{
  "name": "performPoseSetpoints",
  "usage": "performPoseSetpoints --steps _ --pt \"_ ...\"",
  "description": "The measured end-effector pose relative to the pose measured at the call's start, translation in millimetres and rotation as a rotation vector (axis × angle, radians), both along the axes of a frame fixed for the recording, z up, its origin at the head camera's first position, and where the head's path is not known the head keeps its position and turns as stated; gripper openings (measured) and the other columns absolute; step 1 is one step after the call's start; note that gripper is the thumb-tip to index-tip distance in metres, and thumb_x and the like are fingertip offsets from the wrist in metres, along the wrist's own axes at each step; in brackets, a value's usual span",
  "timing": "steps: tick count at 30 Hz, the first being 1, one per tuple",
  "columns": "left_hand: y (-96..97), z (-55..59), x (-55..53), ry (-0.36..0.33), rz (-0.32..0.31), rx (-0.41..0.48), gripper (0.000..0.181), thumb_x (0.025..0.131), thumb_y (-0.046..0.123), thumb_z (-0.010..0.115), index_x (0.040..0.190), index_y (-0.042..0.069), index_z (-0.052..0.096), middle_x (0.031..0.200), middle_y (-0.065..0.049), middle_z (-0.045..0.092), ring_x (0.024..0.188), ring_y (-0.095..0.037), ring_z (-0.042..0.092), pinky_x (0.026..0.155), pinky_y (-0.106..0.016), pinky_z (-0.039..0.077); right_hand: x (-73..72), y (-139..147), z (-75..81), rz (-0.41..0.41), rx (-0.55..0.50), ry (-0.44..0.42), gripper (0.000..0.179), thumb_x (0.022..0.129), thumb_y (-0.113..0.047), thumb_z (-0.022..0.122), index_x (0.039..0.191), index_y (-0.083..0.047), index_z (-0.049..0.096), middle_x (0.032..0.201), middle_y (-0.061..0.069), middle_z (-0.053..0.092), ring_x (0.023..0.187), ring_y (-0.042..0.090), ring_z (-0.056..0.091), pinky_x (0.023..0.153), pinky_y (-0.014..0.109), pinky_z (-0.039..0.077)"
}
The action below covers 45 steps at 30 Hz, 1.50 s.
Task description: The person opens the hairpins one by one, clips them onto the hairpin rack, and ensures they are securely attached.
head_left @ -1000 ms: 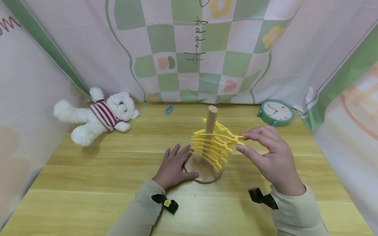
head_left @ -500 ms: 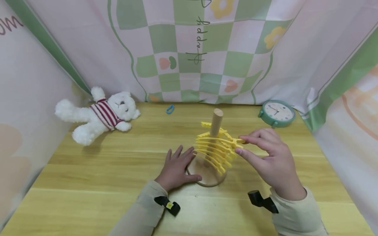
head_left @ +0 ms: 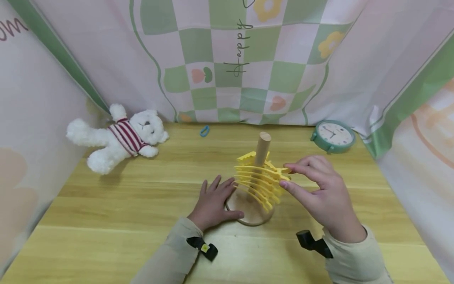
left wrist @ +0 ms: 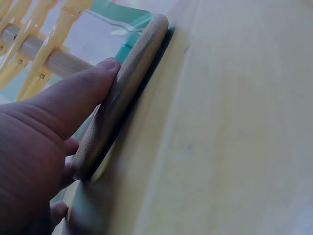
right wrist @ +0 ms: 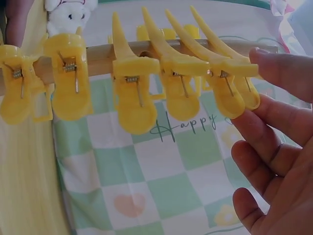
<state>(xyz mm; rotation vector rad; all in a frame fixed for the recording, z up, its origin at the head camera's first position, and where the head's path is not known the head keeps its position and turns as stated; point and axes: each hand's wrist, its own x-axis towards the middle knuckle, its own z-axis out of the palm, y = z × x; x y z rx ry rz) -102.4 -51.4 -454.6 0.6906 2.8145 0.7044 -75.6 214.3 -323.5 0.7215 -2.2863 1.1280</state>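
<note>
Several yellow claw hair clips (head_left: 264,191) sit one above another around the post (head_left: 262,146) of a wooden stand. The thumb and forefinger of my right hand (head_left: 326,193) pinch the grip ends of the top clip (head_left: 260,170). In the right wrist view, the held clip (right wrist: 247,71) shows at the end of the row, with metal springs visible on its neighbours. My left hand (head_left: 214,203) rests at the left edge of the round wooden base (head_left: 250,209), fingers spread and straight. Up close in the left wrist view, its thumb (left wrist: 88,90) presses on the base.
A white teddy bear (head_left: 125,134) in a striped top lies at the table's left. Behind the stand is a small blue loop (head_left: 204,131). A green alarm clock (head_left: 333,136) lies at the back right. A patterned curtain (head_left: 255,71) borders the table (head_left: 124,221).
The stand has shifted slightly to the right and toward me. My right hand has come a little down and left with the top clip, whose rear toothed part now sits lower behind the post.
</note>
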Motion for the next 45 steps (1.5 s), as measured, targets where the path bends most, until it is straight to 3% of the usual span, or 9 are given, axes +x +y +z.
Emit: performPoseSetpoints --steps 21,33,45 --pt "0.5 1.8 0.3 0.003 0.016 0.026 0.087 0.083 0.067 0.068 0.151 0.018 0.047 0.162 0.003 0.034 0.152 -0.034 0.015 0.119 -0.066 0.003 0.8 3.2 1.3 0.033 -0.02 -0.011 0.051 0.059 0.008 0.09 0.105 -0.008 0.076 0.097 -0.003 0.07 0.099 0.009 0.056 0.09 0.017 0.042" --pt "1.0 -1.0 -1.4 -0.013 0.039 0.047 0.087 0.082 0.064 0.071 0.152 0.02 0.045 0.162 0.002 0.032 0.153 -0.031 0.015 0.12 -0.062 0.001 2.6 3.0 2.8 0.016 -0.008 -0.042 0.051 0.066 0.007 0.088 0.113 -0.008 0.075 0.1 -0.004 0.069 0.101 0.008 0.057 0.091 0.016 0.043" --pt "-2.7 -2.7 -2.8 -0.002 0.05 0.105 0.083 0.083 0.06 0.073 0.151 0.02 0.046 0.159 0.004 0.038 0.152 -0.031 0.02 0.12 -0.062 0.004 4.2 -2.7 2.9 -0.026 -0.018 -0.08 0.045 0.071 0.006 0.086 0.113 -0.005 0.074 0.102 -0.002 0.069 0.102 0.006 0.056 0.091 0.015 0.042"
